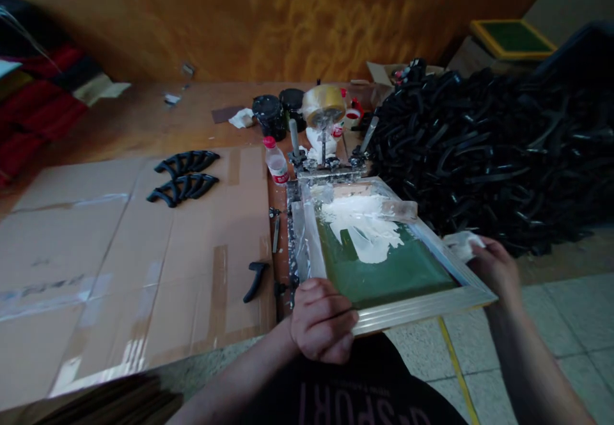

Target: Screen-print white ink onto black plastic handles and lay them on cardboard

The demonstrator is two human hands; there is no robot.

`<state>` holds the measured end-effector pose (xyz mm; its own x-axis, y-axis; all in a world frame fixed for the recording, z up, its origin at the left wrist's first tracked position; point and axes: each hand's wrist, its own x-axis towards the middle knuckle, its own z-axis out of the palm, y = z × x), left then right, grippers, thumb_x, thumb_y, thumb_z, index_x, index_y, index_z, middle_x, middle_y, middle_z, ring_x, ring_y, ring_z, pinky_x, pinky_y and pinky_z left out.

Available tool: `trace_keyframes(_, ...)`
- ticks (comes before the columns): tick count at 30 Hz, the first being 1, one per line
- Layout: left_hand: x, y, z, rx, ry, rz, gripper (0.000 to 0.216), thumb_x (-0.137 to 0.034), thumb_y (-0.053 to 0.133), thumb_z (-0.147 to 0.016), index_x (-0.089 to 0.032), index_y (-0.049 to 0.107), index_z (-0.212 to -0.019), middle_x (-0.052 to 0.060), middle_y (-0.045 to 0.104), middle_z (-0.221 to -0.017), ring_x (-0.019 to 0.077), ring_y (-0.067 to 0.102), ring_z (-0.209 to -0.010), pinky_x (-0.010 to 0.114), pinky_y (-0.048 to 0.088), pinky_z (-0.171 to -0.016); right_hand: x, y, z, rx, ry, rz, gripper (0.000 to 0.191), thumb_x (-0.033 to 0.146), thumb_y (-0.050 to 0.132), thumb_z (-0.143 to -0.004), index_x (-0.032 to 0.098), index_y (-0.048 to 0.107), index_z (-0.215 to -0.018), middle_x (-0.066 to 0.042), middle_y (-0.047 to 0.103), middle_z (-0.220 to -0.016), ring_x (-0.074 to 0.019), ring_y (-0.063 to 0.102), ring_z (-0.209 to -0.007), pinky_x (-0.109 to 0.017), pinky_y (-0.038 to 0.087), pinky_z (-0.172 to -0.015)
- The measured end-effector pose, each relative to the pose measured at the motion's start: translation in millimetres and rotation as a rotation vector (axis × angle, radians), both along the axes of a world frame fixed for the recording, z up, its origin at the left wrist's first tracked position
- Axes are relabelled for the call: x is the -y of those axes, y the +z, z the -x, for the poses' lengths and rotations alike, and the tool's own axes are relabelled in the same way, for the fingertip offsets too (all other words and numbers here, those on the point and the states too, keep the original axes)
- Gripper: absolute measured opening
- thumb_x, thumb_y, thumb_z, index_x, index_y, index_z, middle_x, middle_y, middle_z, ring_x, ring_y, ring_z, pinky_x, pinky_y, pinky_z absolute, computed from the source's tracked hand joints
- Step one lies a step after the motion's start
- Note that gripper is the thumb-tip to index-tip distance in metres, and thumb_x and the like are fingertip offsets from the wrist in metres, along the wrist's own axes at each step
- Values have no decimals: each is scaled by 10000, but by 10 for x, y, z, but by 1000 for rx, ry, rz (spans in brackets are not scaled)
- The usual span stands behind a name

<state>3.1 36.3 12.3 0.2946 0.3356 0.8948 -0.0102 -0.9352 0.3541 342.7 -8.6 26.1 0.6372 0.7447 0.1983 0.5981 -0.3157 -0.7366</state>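
Note:
My left hand (322, 321) is closed round the near left corner of a screen printing frame (422, 303), which is tilted up toward me. Thick white ink (371, 236) lies smeared over the far half of its green mesh (378, 284). A squeegee (400, 210) rests across the mesh near the far right side. To the right of the frame, my right hand (496, 262) pinches a crumpled white cloth or tissue (463, 246). The frame's far edge meets a metal clamp holder (330, 172). What lies under the frame is hidden.
Black curved plastic parts lie in rows (185, 175) on flattened cardboard (187, 252), with a single black part (255, 281) nearer me. A large heap of black parts (499, 150) stands right. Behind are a red-capped bottle (275, 161), black tubs (268, 116) and a tape roll (323, 105).

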Motion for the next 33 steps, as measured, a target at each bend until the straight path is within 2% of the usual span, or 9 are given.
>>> trace_keyframes(3,-3,-67,-24,65,10,-33,174,-234,464,-808,-143,612,-814,30,649,-631,145,588,-576,290,473,-546,-13,196,-187,-217,-267,-243,136,267,707,-766,221,647,-879,-110,658,-841,-175,635,-673,-359,511,-656)
trace_keyframes(5,-4,-107,-34,80,10,-50,178,-234,463,-800,-144,616,-802,25,648,-630,138,582,-568,289,467,-548,-78,450,-78,-163,-231,-284,204,226,754,-702,225,672,-889,-129,676,-894,-178,640,-719,-366,506,-715)
trace_keyframes(10,5,-181,-5,49,7,-56,177,-258,487,-799,-153,630,-808,15,664,-655,133,584,-580,297,463,-572,-404,957,806,47,363,37,282,224,673,-764,234,681,-1045,-60,699,-950,-161,651,-798,-322,517,-760)
trace_keyframes(13,8,-200,25,21,-10,-56,165,-265,526,-784,-148,636,-820,14,668,-665,132,586,-586,298,462,-581,-612,992,1261,177,722,197,359,147,608,-779,249,659,-1119,-22,697,-981,-163,650,-886,-310,513,-813)
trace_keyframes(17,-3,-194,39,24,-6,-64,160,-287,533,-792,-161,628,-814,-6,662,-651,117,569,-569,283,454,-576,-818,938,1505,371,963,326,318,69,543,-796,245,688,-1018,-10,688,-966,-156,638,-902,-293,487,-822)
trace_keyframes(22,-27,-186,27,55,-7,-80,149,-285,549,-779,-158,622,-806,-17,653,-643,111,570,-556,279,438,-551,-972,907,1559,419,1030,433,162,77,565,-796,200,662,-842,-20,660,-889,-153,615,-853,-269,454,-773)
trace_keyframes(25,-37,-191,23,62,-3,-86,153,-299,555,-774,-165,625,-795,-25,651,-639,106,557,-544,279,429,-538,-996,833,1593,432,1047,475,171,78,534,-810,196,615,-904,-37,660,-948,-161,603,-892,-268,436,-793)
trace_keyframes(28,-41,-202,25,70,4,-88,153,-307,555,-772,-174,628,-791,-34,648,-634,99,556,-544,276,429,-542,-1001,811,1651,476,1024,577,188,102,493,-837,203,582,-968,-32,665,-870,-166,605,-810,-256,421,-717)
trace_keyframes(33,-38,-237,31,67,-13,-76,210,-332,573,-762,-153,638,-850,-18,654,-668,115,561,-558,290,444,-554,-1035,1077,1788,504,930,494,197,72,483,-801,203,577,-915,-4,641,-799,-138,574,-705,-227,377,-633)
